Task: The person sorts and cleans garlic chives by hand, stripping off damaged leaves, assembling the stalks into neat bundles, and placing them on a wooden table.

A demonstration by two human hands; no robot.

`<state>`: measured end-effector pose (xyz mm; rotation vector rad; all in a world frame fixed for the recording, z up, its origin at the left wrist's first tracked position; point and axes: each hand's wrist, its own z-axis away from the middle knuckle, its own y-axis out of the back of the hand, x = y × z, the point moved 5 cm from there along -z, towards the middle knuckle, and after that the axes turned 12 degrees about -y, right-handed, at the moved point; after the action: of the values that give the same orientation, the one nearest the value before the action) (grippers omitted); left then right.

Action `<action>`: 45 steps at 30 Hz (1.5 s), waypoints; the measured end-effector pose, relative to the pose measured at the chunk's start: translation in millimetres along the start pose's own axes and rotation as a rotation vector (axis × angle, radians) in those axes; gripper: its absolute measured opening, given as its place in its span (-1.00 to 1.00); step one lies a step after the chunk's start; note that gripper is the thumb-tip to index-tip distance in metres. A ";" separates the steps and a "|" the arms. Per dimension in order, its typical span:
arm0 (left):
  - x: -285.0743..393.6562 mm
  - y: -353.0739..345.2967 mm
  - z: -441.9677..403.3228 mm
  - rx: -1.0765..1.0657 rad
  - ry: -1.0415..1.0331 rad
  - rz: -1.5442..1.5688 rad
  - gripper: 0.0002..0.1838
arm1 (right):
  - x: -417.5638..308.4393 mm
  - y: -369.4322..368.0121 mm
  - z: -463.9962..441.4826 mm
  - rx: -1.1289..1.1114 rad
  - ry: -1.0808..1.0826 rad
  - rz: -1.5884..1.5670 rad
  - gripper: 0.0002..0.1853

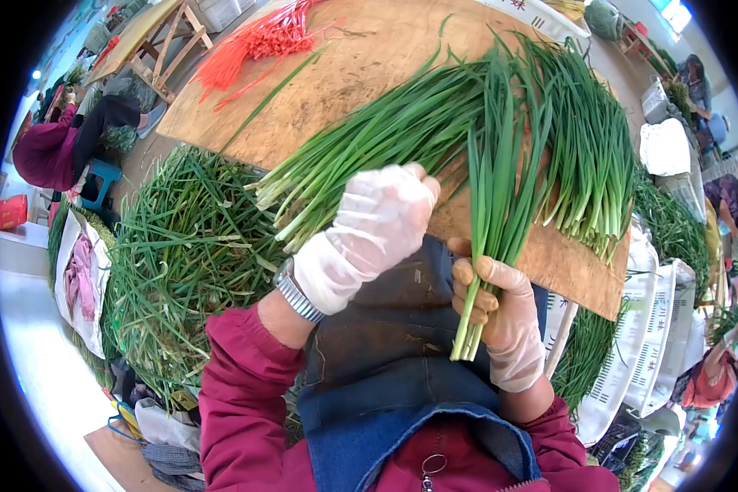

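Observation:
My right hand, in a thin whitish glove, is wrapped round a small bunch of garlic chives, its pale stem ends pointing down towards me. The leaves reach up over the board. My left hand, also gloved and with a metal watch at the wrist, is raised with its fingers curled closed. What it holds, if anything, is hidden. Behind that hand lies a spread of loose chives on the wooden board. To the right, a thicker pile of chives rests with its stems towards the near edge.
Red ties lie on the board's far left. A large heap of greens stands at my left. White plastic crates and more greens are at my right. Other people sit at both sides of the room.

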<state>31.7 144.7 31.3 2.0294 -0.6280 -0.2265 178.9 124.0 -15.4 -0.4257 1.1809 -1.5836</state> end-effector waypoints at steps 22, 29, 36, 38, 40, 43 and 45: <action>0.6 98.7 102.5 0.363 0.435 -0.186 -0.89 | -10.3 -8.0 -1.2 -0.011 0.096 0.027 -0.62; 36.0 0.4 107.5 0.037 0.835 0.412 -0.77 | 11.9 10.1 -15.7 0.007 -0.037 -0.064 -0.73; 60.6 -2.5 110.0 0.221 1.255 1.359 -0.84 | 18.0 5.0 -20.6 0.373 0.065 0.223 -0.85; 62.8 -3.6 108.5 0.173 1.274 1.375 -0.85 | 20.2 6.5 -20.7 0.408 0.046 0.262 -0.87; 66.5 -5.9 105.5 0.193 1.325 1.406 -0.87 | 22.6 3.1 -23.6 0.310 -0.011 0.205 -0.86; 66.1 -7.0 106.8 0.237 1.324 1.330 -0.90 | 24.2 -2.5 -25.7 0.310 0.018 0.150 -0.83; 66.6 -5.9 109.9 0.294 1.359 1.289 -0.90 | 24.1 -4.0 -26.0 0.348 0.061 0.122 -0.84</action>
<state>46.0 29.6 -24.5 1.1716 -0.8721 1.8634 148.0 114.6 -30.7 -0.0773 0.9324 -1.6631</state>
